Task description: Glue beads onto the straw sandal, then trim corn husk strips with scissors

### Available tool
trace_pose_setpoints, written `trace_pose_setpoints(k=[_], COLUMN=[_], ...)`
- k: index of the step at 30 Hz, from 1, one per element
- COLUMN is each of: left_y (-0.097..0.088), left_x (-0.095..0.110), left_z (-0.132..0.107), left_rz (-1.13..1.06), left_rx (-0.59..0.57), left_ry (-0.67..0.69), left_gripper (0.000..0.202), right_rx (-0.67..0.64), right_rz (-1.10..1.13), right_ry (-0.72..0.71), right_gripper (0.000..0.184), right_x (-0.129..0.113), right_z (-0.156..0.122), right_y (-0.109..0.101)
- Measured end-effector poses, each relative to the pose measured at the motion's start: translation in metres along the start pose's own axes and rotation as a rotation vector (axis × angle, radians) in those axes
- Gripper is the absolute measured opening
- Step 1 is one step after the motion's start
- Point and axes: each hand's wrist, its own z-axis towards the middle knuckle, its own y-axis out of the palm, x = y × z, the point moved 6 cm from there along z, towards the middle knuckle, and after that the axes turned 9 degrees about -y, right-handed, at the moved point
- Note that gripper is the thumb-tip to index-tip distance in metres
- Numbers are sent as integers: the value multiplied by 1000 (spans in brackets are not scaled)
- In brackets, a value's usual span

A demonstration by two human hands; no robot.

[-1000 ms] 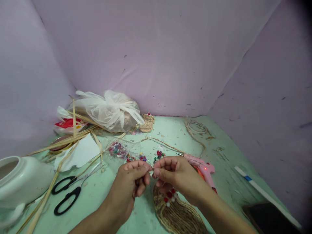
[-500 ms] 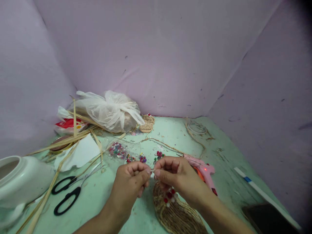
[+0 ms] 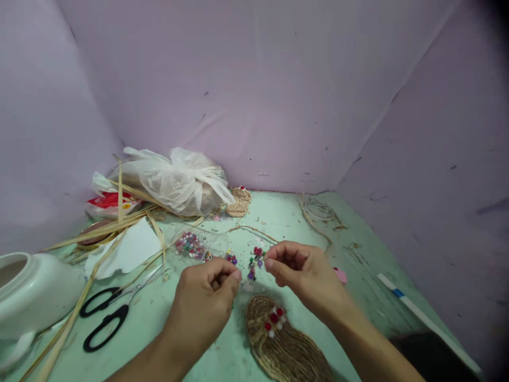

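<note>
My left hand (image 3: 207,300) is closed in a pinch above the table; anything between thumb and forefinger is too small to make out. My right hand (image 3: 304,276) also pinches, its fingertips beside a small pile of red, green and purple beads (image 3: 257,260); what it holds, if anything, is unclear. A gap separates the two hands. Below them lies a woven straw piece shaped like a shoe sole (image 3: 288,347), with a cluster of red and white beads (image 3: 274,318) on it. A pink glue gun (image 3: 341,275) is mostly hidden behind my right hand.
Black-handled scissors (image 3: 105,323), a white ceramic pot (image 3: 43,289) and straw strips (image 3: 71,334) lie at left. A clear container of beads (image 3: 191,245), a plastic bag (image 3: 178,180) and a smaller woven piece (image 3: 238,203) sit farther back. A white strip (image 3: 429,321) and dark object (image 3: 431,353) lie right.
My hands were together at the fingertips; now they are apart, the left shifted left and the right moved right and slightly up. More of the woven piece and bead pile shows.
</note>
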Motion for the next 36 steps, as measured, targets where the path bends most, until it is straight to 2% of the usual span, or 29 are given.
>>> trace_pose_setpoints(k=[2, 4, 7, 9, 11, 17, 28, 36], left_y=[-5, -10, -6, 4, 14, 24, 23, 17], left_x=[7, 9, 2, -5, -11, -17, -22, -20], left_z=[0, 0, 3, 4, 3, -2, 4, 5], left_rz=[11, -81, -251, -321, -390, -537, -677, -691], left_rx=[4, 6, -62, -163, -236, -292, -307, -250], left_ry=[69, 69, -33, -111, -186, -268, -345, -284], left_gripper=[17, 16, 19, 23, 25, 24, 18, 15], right_rx=[1, -13, -101, -165, -176, -103, -117, -101], right_rz=[-3, 56, 253, 363, 399, 363, 323, 201], right_ry=[-7, 8, 79, 139, 178, 204, 203, 135], right_gripper=[7, 10, 18, 21, 23, 22, 21, 16], right_x=[0, 1, 5, 9, 13, 18, 21, 19], right_z=[1, 1, -2, -6, -9, -11, -10, -8], right_y=[-2, 0, 11, 20, 26, 33, 34, 28])
